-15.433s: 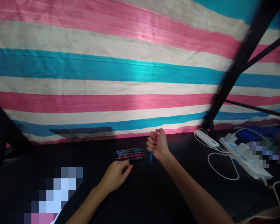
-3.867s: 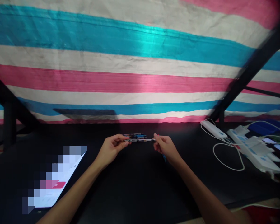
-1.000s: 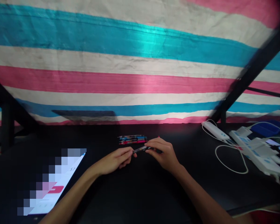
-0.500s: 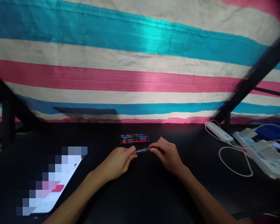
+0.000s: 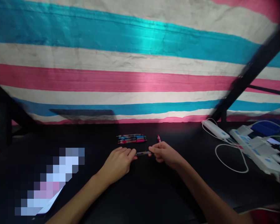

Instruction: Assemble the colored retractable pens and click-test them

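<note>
A dark pen [image 5: 142, 153] with a partly clear barrel lies level between my hands, just above or on the black table. My left hand [image 5: 121, 159] is closed around its left end. At the other end, my right hand [image 5: 163, 152] pinches the pen between thumb and fingers. Beyond my hands several pens [image 5: 132, 138] in black, blue and red lie side by side in a row. A separate red pen [image 5: 159, 138] sits just behind my right hand, its lower part hidden by the hand.
On the left lies a phone [image 5: 46, 203] with a lit, blurred-out screen. To the right are a white power strip [image 5: 254, 152] with plugs, a white device [image 5: 216, 129] and looping white cables [image 5: 244, 171]. A striped sheet [image 5: 140, 81] hangs behind the black table [image 5: 140, 193].
My right hand has shifted its grip and turned at the pen's right end, showing more of the red pen behind it. The left hand still holds its end. The view has moved slightly.
</note>
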Motion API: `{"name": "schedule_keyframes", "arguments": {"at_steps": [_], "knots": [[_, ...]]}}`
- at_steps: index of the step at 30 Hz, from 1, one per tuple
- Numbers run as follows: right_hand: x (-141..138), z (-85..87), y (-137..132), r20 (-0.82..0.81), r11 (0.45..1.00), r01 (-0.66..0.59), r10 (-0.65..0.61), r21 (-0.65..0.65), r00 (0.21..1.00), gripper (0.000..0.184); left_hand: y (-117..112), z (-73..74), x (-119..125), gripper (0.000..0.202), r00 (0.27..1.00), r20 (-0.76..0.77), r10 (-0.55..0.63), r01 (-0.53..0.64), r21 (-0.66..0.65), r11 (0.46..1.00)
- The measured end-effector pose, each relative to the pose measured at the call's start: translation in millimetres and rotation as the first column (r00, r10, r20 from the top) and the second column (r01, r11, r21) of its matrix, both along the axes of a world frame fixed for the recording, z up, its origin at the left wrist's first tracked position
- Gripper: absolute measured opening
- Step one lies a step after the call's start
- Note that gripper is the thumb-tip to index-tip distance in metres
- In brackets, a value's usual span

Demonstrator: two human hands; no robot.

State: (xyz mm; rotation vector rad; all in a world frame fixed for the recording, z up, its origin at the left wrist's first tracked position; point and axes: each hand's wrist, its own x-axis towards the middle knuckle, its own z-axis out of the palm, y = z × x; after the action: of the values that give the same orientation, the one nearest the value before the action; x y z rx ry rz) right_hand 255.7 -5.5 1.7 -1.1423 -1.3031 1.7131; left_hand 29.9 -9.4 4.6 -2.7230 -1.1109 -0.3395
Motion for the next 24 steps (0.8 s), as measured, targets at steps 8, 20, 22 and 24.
{"name": "schedule_keyframes", "arguments": {"at_steps": [8,20,22,24], "knots": [[0,8.5,-1,-0.100,0.996,0.063,-0.069,-0.062,0.993,0.037,-3,-1.0,6,0.024,0.999,0.042,0.013,-0.015,0.036,0.999],[-14,3.5,6,-0.450,0.886,0.463,-0.425,-0.028,0.785,0.028,2,1.1,2,0.037,0.812,0.562,0.156,0.189,-0.507,0.841],[-11,2.5,7,-0.469,0.880,0.475,-0.428,-0.022,0.772,0.026,3,1.0,3,0.042,0.783,0.591,0.196,0.223,-0.559,0.798],[-10,2.4,8,-0.480,0.877,0.481,-0.426,-0.011,0.766,0.025,4,-0.3,4,0.046,0.764,0.603,0.230,0.249,-0.604,0.757]]}}
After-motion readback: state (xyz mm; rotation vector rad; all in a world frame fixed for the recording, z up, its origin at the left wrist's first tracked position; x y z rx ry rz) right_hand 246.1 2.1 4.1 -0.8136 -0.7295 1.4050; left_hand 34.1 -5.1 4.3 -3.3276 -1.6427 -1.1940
